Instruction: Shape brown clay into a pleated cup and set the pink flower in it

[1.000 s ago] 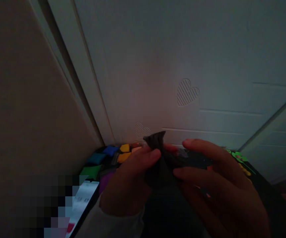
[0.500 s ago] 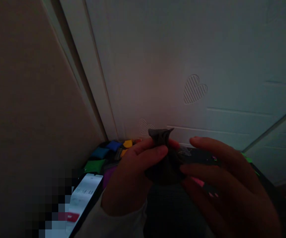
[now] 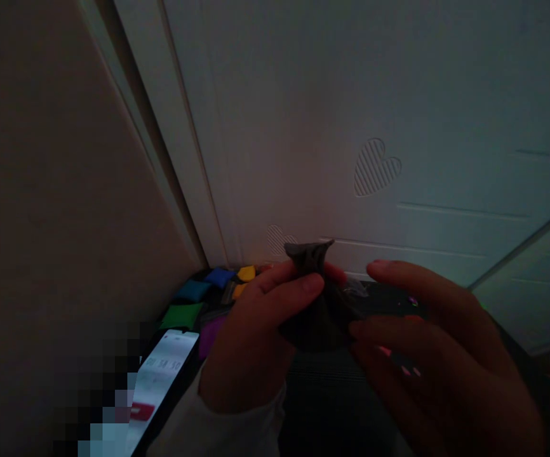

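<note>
A dark, soft, gathered piece [image 3: 320,324] is held up in front of me, narrow at the neck, flared at its top and wide below. Whether it is cloth or modelling clay I cannot tell in this dim light. My left hand [image 3: 260,330] is closed around the neck, thumb in front and fingers behind. At its lower right edge, my right hand [image 3: 451,362] pinches the piece between thumb and a finger, while another finger stretches out above without touching it.
Coloured packets, among them green [image 3: 181,315], blue [image 3: 220,277], yellow [image 3: 246,273] and purple [image 3: 212,333], lie on a dark surface at left. A lit phone [image 3: 163,374] is near them. Behind stands a white panel [image 3: 303,127] with heart reliefs. Clear plastic [image 3: 357,287] and small pink bits [image 3: 406,370] lie behind my hands.
My right hand has shifted slightly right, drawing the lower right edge of the dark piece outward. My left hand keeps its hold on the neck.
</note>
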`<state>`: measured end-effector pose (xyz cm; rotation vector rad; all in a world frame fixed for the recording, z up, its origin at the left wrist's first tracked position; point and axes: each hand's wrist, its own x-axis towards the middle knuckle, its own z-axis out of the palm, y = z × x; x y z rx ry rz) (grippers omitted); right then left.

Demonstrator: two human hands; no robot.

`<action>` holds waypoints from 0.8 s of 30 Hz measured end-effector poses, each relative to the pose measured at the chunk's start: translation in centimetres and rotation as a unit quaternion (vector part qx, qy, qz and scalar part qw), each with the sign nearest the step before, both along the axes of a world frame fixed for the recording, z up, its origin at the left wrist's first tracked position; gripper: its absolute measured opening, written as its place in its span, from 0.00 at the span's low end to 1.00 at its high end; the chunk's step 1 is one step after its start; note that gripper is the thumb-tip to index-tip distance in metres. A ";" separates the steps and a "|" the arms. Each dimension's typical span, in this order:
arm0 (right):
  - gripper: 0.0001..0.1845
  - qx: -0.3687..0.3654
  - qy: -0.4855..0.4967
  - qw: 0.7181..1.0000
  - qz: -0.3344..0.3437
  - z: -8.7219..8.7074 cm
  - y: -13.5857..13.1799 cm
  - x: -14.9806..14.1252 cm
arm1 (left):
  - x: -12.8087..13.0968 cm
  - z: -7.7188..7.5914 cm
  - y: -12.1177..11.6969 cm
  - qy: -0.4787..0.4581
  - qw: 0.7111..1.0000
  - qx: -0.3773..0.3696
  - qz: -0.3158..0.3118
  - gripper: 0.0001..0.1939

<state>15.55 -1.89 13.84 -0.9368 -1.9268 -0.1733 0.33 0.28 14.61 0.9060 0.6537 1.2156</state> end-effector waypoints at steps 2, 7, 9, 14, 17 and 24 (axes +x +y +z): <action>0.12 0.012 -0.015 1.000 -0.001 0.0 0.0 0.0 | 0.0 0.0 0.0 0.000 1.000 0.007 0.006 0.08; 0.08 -0.028 0.017 0.999 0.015 -0.2 -0.2 0.0 | -0.1 0.1 -0.1 -0.015 1.000 -0.014 -0.006 0.05; 0.07 -0.033 0.033 0.999 0.019 -0.3 -0.3 -0.1 | -0.1 0.2 0.0 -0.016 1.000 -0.015 -0.007 0.05; 0.08 0.007 -0.001 1.000 0.006 -0.3 -0.1 -0.1 | -0.1 -0.3 0.1 -0.036 0.999 0.001 -0.012 0.06; 0.11 0.045 -0.040 0.998 0.002 -0.1 0.0 0.0 | 0.1 -0.7 0.3 -0.068 0.998 0.010 -0.011 0.06; 0.08 0.016 0.013 0.999 0.037 0.4 -0.1 0.1 | 0.3 -1.1 0.5 -0.101 0.994 0.047 -0.019 0.07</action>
